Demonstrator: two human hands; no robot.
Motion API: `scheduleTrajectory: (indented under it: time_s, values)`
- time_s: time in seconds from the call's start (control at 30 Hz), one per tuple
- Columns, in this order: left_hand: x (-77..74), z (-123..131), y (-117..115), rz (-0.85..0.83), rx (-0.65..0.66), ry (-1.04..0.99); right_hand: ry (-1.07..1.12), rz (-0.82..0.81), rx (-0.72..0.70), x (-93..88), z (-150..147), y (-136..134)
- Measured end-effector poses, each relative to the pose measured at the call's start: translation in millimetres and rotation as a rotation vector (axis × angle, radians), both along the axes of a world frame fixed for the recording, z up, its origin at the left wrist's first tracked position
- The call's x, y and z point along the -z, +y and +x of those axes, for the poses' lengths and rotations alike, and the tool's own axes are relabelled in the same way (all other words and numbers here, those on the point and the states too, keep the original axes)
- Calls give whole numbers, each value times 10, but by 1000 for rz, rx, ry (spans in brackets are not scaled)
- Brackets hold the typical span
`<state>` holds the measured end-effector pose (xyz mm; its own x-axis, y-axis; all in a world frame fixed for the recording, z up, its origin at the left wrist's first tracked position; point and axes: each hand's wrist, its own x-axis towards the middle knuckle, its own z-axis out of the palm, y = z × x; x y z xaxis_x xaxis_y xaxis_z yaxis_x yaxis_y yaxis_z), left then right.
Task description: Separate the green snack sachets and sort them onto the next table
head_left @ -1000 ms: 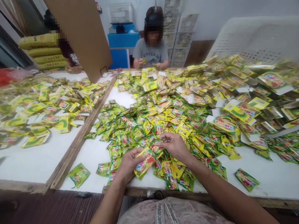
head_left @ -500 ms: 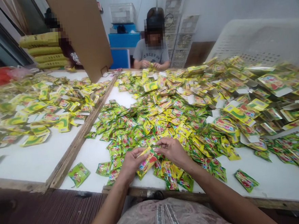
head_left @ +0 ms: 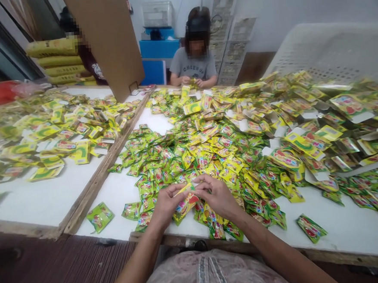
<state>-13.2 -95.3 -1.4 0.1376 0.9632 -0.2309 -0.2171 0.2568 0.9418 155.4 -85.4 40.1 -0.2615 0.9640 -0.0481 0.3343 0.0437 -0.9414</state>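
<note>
Near the table's front edge, my left hand is closed round a small yellow printed carton, which is tilted with its upper end away from me. My right hand is closed at the carton's upper end, thumb and fingers pinching near a pale flap. Whether anything sits inside the carton I cannot see. Beneath and beyond both hands spreads a heap of small green and yellow sachets with fruit pictures.
Open yellow cartons pile up at the right before a white plastic basket. A wooden strip divides the table. More cartons lie left of it, below an upright brown board. Across the table sits a person.
My right hand has turned slightly and its fingers have come down onto the carton's upper end, where a pale flap now shows. My left hand keeps its hold.
</note>
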Motion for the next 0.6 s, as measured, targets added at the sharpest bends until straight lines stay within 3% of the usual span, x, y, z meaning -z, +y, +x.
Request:
scheduleTrajectory:
  time_s: [0.1, 0.27, 0.33, 0.5, 0.6]
  values:
    - [35, 18, -10, 5, 21, 19, -28, -51, -80, 46, -30, -46]
    - [-30, 48, -1, -92, 36, -52, 88, -156, -46, 127, -53, -2]
    - [-84, 69, 2, -78, 75, 20, 158, -161, -4, 154, -62, 24]
    - [-119, 40, 34, 12, 287, 306, 82, -56, -25, 194, -77, 15]
    - [-185, -329, 253, -46, 182, 484, 34, 115, 58, 167, 62, 87]
